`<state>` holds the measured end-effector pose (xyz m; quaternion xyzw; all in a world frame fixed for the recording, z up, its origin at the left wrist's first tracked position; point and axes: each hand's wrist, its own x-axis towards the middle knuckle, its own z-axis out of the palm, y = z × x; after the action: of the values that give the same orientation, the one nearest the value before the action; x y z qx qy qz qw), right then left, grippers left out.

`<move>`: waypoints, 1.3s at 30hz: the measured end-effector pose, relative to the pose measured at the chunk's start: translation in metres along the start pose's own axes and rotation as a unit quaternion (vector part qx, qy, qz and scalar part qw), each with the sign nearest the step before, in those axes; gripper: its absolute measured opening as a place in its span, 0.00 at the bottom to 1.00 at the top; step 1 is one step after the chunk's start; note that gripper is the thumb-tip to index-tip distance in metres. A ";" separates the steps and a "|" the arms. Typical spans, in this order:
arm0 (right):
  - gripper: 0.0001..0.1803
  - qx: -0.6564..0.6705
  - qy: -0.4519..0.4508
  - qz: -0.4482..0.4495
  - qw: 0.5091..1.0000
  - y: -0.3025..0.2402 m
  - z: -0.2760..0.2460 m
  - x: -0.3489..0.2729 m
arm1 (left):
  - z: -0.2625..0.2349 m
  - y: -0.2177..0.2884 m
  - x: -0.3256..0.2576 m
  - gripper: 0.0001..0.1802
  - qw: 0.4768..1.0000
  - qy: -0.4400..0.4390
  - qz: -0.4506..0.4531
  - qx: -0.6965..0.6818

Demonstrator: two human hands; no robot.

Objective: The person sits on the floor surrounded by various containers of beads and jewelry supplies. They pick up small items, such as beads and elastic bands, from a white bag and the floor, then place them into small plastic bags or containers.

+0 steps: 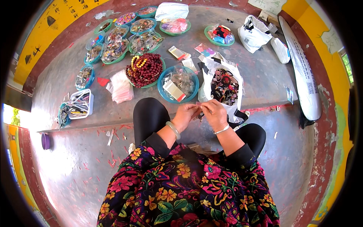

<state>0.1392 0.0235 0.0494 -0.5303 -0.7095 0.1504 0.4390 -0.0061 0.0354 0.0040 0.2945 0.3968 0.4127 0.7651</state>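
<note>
A small item (199,112), too tiny and hidden to identify, was pinched between the fingertips of both hands, held above the person's knees at the near edge of the raised grey surface (264,75). The left hand (185,114) was curled nearly closed, its thumb and forefinger meeting on that item; a pale green bangle (173,129) sat on its wrist. The right hand (214,113) was likewise closed down to a pinch on the same piece, fingertips touching those of the left, with a thin silver bracelet (221,129) at its wrist.

Just beyond the hands lay a white plastic bag (224,85) opened on a dark, patterned heap. To its left stood a blue bowl (177,84) holding clear packets, and next to that a green bowl piled with dark red bead strings (145,69), a few yellow beads on top. A stack of clear pinkish sleeves (120,87) lay left of the beads. Farther back, several round trays of mixed trinkets (115,49) clustered together. A white basket of pens and tools (77,105) sat at the left edge. Two tied white bags (252,34) rested at the far right, near a long white board (302,72) leaning by the wall. Red scraps (113,159) littered the lower floor.
</note>
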 end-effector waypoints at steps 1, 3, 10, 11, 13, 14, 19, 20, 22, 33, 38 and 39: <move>0.04 -0.014 0.000 -0.014 1.000 -0.001 0.002 -0.002 | 0.000 -0.001 0.000 0.10 1.000 -0.006 -0.003 0.024; 0.05 -0.050 0.000 -0.038 0.998 0.001 0.006 -0.005 | -0.003 -0.005 0.001 0.11 0.998 -0.026 0.004 0.054; 0.04 -0.115 -0.025 -0.091 0.989 0.006 0.004 -0.007 | -0.002 -0.005 -0.001 0.12 0.985 -0.052 0.029 0.162; 0.04 -0.130 -0.029 -0.101 0.986 0.007 0.005 -0.008 | -0.001 -0.005 -0.002 0.12 0.982 -0.049 0.034 0.180; 0.04 -0.165 -0.044 -0.118 0.978 0.007 0.005 -0.008 | -0.008 -0.013 0.003 0.12 0.969 -0.053 0.053 0.236; 0.04 -0.186 -0.056 -0.122 0.973 0.005 0.003 -0.008 | -0.007 -0.011 0.002 0.12 0.961 -0.055 0.061 0.264; 0.03 -0.240 -0.088 -0.146 0.956 0.006 0.005 -0.012 | -0.001 -0.005 -0.006 0.11 0.899 -0.037 0.117 0.422; 0.03 -0.245 -0.100 -0.144 0.954 0.005 0.005 -0.012 | 0.000 -0.005 -0.006 0.11 0.890 -0.034 0.129 0.435; 0.03 -0.249 -0.115 -0.138 0.952 0.005 0.005 -0.014 | -0.003 -0.012 -0.004 0.11 0.875 -0.043 0.185 0.446; 0.04 -0.198 -0.115 -0.093 0.969 0.004 0.003 -0.012 | -0.001 -0.013 -0.005 0.10 0.848 -0.039 0.249 0.467; 0.04 -0.222 -0.142 -0.108 0.959 0.003 0.001 -0.012 | -0.001 -0.011 -0.006 0.10 0.843 -0.057 0.250 0.473; 0.04 -0.227 -0.141 -0.112 0.957 0.004 0.002 -0.012 | -0.002 -0.012 -0.006 0.10 0.839 -0.058 0.252 0.479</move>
<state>0.1409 0.0146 0.0404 -0.5067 -0.8345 0.0084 0.2162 -0.0048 0.0249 -0.0040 0.7376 0.4119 0.3314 0.4200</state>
